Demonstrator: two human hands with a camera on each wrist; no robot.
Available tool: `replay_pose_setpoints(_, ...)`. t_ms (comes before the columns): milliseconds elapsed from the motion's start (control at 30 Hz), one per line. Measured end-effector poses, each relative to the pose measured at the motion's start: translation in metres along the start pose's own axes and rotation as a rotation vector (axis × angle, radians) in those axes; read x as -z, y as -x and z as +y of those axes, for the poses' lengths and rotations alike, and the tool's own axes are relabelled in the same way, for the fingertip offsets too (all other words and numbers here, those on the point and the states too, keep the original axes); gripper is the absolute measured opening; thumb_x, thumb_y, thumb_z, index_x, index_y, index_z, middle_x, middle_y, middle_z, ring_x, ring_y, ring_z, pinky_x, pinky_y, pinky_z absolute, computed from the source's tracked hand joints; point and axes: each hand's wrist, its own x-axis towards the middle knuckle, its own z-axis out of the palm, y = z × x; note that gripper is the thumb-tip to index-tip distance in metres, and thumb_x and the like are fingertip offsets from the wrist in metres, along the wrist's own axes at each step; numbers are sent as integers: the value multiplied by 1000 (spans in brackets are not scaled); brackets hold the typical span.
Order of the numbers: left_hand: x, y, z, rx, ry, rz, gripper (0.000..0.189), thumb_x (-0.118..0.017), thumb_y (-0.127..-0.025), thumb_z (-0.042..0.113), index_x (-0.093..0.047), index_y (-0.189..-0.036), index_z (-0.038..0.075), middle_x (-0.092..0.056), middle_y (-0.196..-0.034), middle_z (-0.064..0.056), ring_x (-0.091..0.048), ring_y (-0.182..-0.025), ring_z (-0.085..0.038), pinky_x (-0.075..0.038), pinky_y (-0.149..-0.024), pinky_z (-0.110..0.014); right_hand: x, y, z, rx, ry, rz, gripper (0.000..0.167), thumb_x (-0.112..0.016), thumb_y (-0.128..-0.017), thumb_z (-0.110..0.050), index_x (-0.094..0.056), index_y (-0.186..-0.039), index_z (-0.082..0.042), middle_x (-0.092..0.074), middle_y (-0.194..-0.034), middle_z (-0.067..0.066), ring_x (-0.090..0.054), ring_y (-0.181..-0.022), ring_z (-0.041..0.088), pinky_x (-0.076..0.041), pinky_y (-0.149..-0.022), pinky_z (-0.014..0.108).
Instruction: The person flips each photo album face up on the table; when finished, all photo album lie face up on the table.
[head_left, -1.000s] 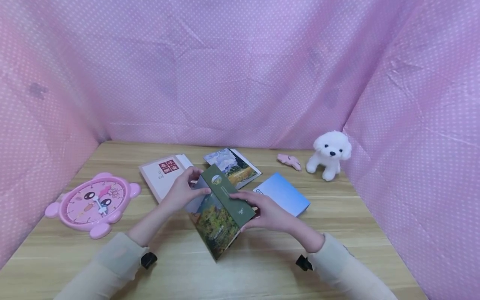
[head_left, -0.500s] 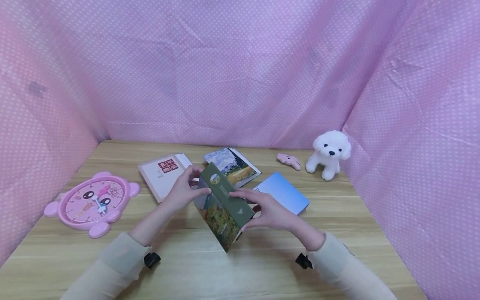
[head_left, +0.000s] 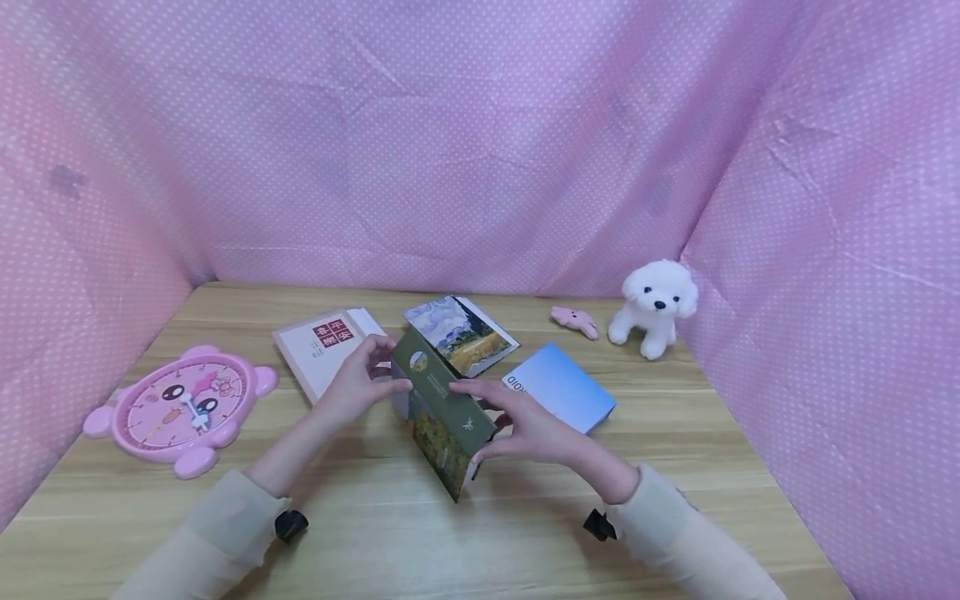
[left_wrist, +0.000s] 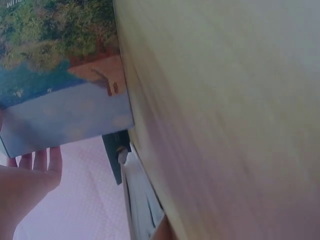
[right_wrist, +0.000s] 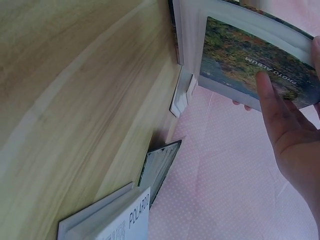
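Note:
Both hands hold a photo album (head_left: pixel 442 450) above the middle of the wooden table. Its green spine faces up, and a landscape painting covers the side that slopes down toward me. At the spine's far left end my left hand (head_left: pixel 363 383) grips it, thumb in front and fingers behind. My right hand (head_left: pixel 528 425) grips the near right end, index finger along the spine and thumb lower down. The left wrist view shows the painted cover (left_wrist: pixel 60 75) with fingertips under its edge. "PHOTO ALBUM" reads on the cover (right_wrist: pixel 235 60) in the right wrist view.
Behind the album lie a painted book (head_left: pixel 465 333) and a white book with red characters (head_left: pixel 315 350). A blue Polaroid box (head_left: pixel 566 387) is at right. Farther out are a pink toy clock (head_left: pixel 183 408), a small pink toy (head_left: pixel 574 322) and a white plush dog (head_left: pixel 652 308).
The album has tipped steeper, so its green spine shows wider and its painted cover narrower. Its lower corner has shifted right and slightly up, while both hands keep their grip.

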Motion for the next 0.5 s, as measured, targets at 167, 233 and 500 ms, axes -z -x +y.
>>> replay_pose_setpoints(167, 11, 1, 1, 0, -47, -48, 62, -82, -71, 17, -46, -120, 4, -57, -121, -15, -58, -106, -35, -48, -94, -49, -4, -1, 0, -12, -65, -39, 88, -79, -75, -21, -29, -148, -20, -37, -146, 4, -54, -118, 26, -56, -75, 26)
replay_pose_setpoints(233, 15, 2, 2, -30, -86, -52, 61, -82, -71, 18, -47, -119, 3, -57, -118, -14, -58, -105, -34, -47, -94, -51, -5, -2, -1, -14, -90, -49, 91, -79, -75, -18, -26, -150, -20, -35, -148, 4, -53, -120, 27, -56, -76, 27)
replay_pose_setpoints(500, 27, 9, 3, -95, -260, -14, 51, -83, -70, 21, -56, -111, 6, -61, -104, -6, -55, -95, -18, -50, -80, -28, -16, -2, 4, 12, -187, -16, 99, -81, -72, -8, -21, -150, -14, -32, -151, 12, -51, -123, 32, -56, -80, 31)
